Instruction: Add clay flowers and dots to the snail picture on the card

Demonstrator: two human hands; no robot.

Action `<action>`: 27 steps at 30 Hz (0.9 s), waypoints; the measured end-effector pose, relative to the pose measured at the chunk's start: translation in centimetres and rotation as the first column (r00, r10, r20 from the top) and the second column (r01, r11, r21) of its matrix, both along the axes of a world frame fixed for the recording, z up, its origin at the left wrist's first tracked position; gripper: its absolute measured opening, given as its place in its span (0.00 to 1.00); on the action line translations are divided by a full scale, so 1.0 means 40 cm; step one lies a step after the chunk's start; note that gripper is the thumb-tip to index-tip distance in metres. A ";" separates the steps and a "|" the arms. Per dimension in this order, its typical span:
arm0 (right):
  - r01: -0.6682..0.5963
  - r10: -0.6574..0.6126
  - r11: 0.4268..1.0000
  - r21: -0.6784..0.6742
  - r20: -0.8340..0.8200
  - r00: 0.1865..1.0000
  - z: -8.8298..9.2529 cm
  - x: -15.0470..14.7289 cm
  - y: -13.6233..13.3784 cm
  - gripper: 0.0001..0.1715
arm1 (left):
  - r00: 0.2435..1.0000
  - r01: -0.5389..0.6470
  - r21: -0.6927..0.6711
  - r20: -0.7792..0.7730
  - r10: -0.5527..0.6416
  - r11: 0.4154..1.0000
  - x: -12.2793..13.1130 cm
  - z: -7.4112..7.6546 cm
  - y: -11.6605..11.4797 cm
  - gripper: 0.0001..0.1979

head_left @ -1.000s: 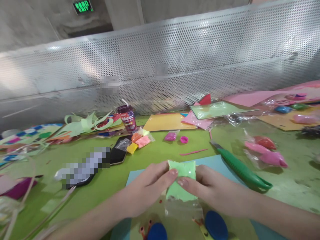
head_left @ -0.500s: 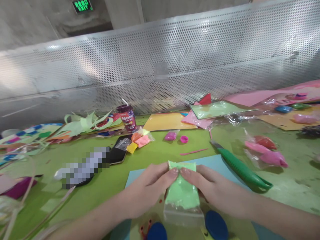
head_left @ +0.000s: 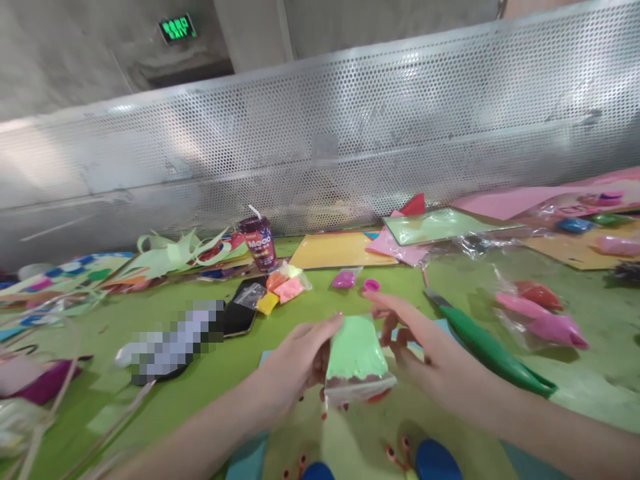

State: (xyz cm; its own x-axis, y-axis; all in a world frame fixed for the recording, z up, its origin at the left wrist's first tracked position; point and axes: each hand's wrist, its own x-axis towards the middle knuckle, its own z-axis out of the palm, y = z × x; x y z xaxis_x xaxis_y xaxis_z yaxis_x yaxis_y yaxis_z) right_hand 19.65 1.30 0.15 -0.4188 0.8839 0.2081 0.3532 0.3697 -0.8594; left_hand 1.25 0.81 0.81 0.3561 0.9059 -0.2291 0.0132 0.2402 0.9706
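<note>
My left hand [head_left: 295, 363] holds a clear plastic bag of light green clay [head_left: 356, 357] by its left side, lifted a little above the table. My right hand [head_left: 425, 350] is just right of the bag, fingers spread and stretched out, index finger pointing left past the bag's top; it grips nothing. Below the bag lies a light green paper piece [head_left: 360, 447] with blue discs [head_left: 437, 461] on a blue sheet [head_left: 247, 460].
A green utility knife [head_left: 493, 353] lies right of my hands. Pink and red clay bags [head_left: 543, 313] sit further right. A phone [head_left: 237, 317], small clay packets [head_left: 283, 287], a drink cup [head_left: 260, 241], coloured paper sheets [head_left: 340, 250] and paper scraps [head_left: 170, 253] lie along the perforated metal wall [head_left: 350, 133].
The green clay bag has been lifted off the table in my left hand. My right hand has let go of it and opened its fingers. The view shifted slightly.
</note>
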 end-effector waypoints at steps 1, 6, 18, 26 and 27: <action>-0.043 0.039 0.994 0.102 0.040 0.998 -0.004 0.004 0.006 0.29 | 0.999 0.033 -0.036 0.026 -0.032 0.999 -0.001 -0.003 0.000 0.21; -0.108 0.100 0.989 0.101 0.077 0.992 0.003 0.006 0.008 0.10 | 0.952 0.306 -0.122 0.032 -0.305 0.944 -0.010 -0.025 -0.005 0.32; -0.256 0.114 0.877 -0.408 -0.340 0.934 0.000 -0.014 -0.006 0.10 | 0.900 0.146 0.324 -0.436 0.011 0.935 -0.027 -0.026 0.001 0.15; -0.284 0.172 0.885 -0.369 -0.309 0.935 0.003 -0.017 -0.003 0.08 | 0.928 0.100 0.286 -0.373 0.014 0.953 -0.008 -0.016 0.004 0.16; -0.275 0.171 0.897 -0.346 -0.302 0.938 0.001 -0.017 -0.004 0.08 | 0.936 0.075 0.287 -0.349 0.031 0.955 -0.006 -0.015 0.005 0.16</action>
